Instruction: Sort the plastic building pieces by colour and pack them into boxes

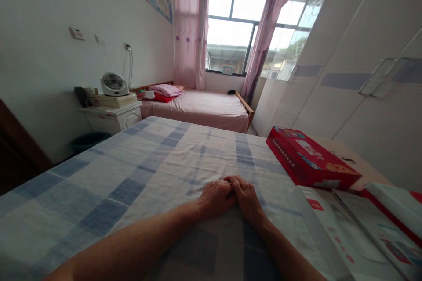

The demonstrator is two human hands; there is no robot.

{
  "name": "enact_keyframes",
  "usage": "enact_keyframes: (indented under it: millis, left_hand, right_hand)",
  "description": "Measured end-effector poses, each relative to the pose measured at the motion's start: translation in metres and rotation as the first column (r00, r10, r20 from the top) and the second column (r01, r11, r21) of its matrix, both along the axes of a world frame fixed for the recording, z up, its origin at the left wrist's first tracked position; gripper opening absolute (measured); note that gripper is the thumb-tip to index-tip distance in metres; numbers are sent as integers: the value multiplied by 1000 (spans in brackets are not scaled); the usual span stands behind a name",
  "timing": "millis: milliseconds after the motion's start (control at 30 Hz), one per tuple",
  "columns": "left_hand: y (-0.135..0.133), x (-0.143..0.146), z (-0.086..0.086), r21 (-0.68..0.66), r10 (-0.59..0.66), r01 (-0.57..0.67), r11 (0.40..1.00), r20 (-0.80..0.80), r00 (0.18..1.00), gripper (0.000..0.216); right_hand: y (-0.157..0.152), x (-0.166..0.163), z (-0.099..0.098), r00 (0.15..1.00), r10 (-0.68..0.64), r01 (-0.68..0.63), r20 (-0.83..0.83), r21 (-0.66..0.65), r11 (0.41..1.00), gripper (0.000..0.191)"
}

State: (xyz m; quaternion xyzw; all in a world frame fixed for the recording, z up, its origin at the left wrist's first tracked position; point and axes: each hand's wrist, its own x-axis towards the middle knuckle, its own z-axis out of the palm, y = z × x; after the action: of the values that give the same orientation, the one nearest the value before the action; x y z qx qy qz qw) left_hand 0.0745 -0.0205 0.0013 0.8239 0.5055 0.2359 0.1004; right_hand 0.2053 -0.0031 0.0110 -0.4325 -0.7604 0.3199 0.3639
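My left hand [216, 196] and my right hand [245, 197] rest together on the blue-and-white checked bedsheet [145, 162]. The fingers of both are closed and meet at the middle, with the right hand's fingers lying over the left hand's. No object shows in either; the palms are hidden. To the right of my right hand lie a red box [311, 158] and an open white box or folder with red print [349, 228].
Beyond the sheet's far edge stands a bed with a pink sheet [211, 107]. At left a small fan [114, 84] sits on a box atop a white cabinet [127, 116], with a dark bin [90, 141] below. A tall white wardrobe [356, 48] lines the right.
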Motion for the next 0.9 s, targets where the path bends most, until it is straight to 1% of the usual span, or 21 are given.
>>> enact_keyframes:
  millis: [200,467,767,900]
  left_hand:
    - [2,0,-4,20,-9,9,1000,-13,1000,25]
    - [2,-1,-6,5,0,0,1000,-11,1000,25]
    - [0,0,0,-4,-20,20,1000,7,1000,24]
    - [0,-1,2,-21,-18,19,1000,12,1000,23]
  right_hand:
    - [0,1,-2,1000,16,-16,8,14,1000,42]
    - [1,2,-5,1000,17,-18,14,33,999,41]
    - [-1,1,0,999,26,-26,22,23,999,42]
    - [0,1,-2,999,33,-33,3,22,999,41]
